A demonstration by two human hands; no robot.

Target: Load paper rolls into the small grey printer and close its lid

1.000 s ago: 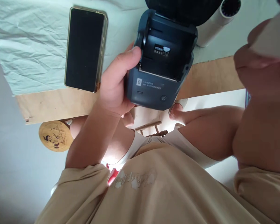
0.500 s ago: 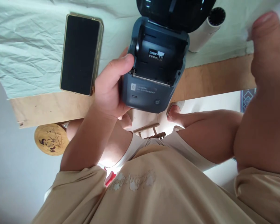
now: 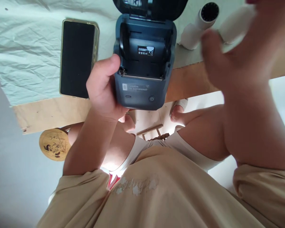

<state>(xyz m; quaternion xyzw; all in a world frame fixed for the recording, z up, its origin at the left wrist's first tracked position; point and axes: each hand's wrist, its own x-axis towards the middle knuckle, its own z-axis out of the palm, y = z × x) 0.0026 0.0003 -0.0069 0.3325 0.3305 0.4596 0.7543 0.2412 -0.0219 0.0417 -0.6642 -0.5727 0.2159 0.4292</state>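
Observation:
My left hand [image 3: 104, 85] grips a dark blue-grey label printer [image 3: 142, 63] by its left side, thumb along the rim. The printer's black lid [image 3: 154, 9] is swung up, and the roll bay shows a small printed sticker with no roll inside. A power button and a slot mark are on its front face. To the right, my right hand [image 3: 244, 57] is blurred by motion, thumb stretched away from the other fingers, which run partly past the top edge. A whitish rounded thing [image 3: 238, 23] lies beyond that thumb; whether the hand touches it is unclear.
A phone [image 3: 78, 58] with a dark screen lies on the pale green cloth [image 3: 33, 53], left of the printer. Behind the printer's right side is a white cylinder [image 3: 199, 22] with a black top. The wooden table edge [image 3: 52, 110] runs above my legs. A round wooden stool [image 3: 54, 144] stands at lower left.
My right hand has come in leftward from the right edge, toward the printer. The printer, still in my left hand, sits slightly further left in view, as the surroundings shift too.

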